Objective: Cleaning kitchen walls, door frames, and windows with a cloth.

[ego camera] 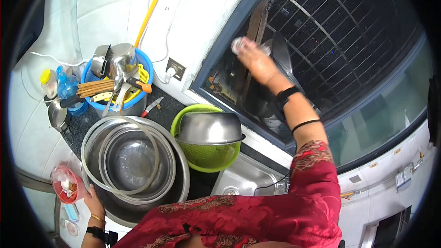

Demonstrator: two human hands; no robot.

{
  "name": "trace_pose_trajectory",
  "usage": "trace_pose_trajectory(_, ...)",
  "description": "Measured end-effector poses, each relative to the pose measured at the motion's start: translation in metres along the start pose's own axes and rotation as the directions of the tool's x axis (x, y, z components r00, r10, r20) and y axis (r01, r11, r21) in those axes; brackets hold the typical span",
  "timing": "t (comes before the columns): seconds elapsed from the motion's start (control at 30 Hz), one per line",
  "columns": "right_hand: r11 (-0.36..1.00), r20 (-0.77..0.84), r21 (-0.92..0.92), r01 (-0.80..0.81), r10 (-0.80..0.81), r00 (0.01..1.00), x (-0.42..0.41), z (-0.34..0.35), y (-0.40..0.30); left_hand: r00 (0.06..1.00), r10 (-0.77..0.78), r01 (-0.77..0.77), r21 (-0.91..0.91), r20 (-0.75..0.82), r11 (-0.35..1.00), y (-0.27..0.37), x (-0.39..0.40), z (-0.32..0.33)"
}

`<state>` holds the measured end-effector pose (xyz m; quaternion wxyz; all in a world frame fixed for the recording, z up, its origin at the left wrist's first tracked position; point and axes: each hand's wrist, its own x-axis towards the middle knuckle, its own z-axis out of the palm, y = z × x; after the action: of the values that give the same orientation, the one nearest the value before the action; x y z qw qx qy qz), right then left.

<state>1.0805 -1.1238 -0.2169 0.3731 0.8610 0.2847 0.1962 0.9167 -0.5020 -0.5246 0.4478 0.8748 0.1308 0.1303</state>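
My right hand (253,57) is stretched out against the window pane (310,38) and presses a crumpled whitish cloth or paper (237,45) to the glass; the hand is slightly blurred. At the lower left, my left hand (93,200) rests by the outer rim of a large steel basin (182,175), its fingers partly hidden; whether it grips the rim is unclear. Inside that basin lie smaller steel bowls (134,162) and a clear round rim (156,155). Beside it, a steel pot (211,127) lies tilted on a green colander (210,158).
A steel sink (248,174) lies below the window. A red-handled knife (151,106) is on the dark counter near a blue basket (146,58) full of utensils. A socket with a plug (175,69), a blue spray bottle (67,86) and a red bin (65,186) stand around.
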Motion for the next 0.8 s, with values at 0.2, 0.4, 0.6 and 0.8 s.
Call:
trace_pose_trajectory(0.2, 0.967, 0.046, 0.199, 0.157, -0.169, 0.985, -0.054, 0.035, -0.056, 0.990, -0.100, 0.099, 0.008, 0.098, 0.995, -0.009, 0.003, -0.002)
trace_pose_trajectory(0.4, 0.880, -0.495, -0.076, -0.468, 0.374, 0.784, -0.050, -0.077, 0.069, 0.988, -0.121, 0.127, -0.054, 0.099, 0.990, -0.024, 0.001, -0.004)
trace_pose_trajectory(0.6, 0.828, -0.452, -0.137, -0.544, 0.436, 0.778, -0.053, -0.060, 0.074, 0.987, -0.117, 0.120, -0.017, 0.107, 0.993, -0.009, 0.007, -0.002)
trace_pose_trajectory(0.8, 0.994, 0.058, 0.107, -0.027, 0.021, 0.998, -0.065, 0.014, -0.042, 0.994, -0.085, 0.086, -0.005, 0.070, 0.996, -0.022, 0.009, 0.002)
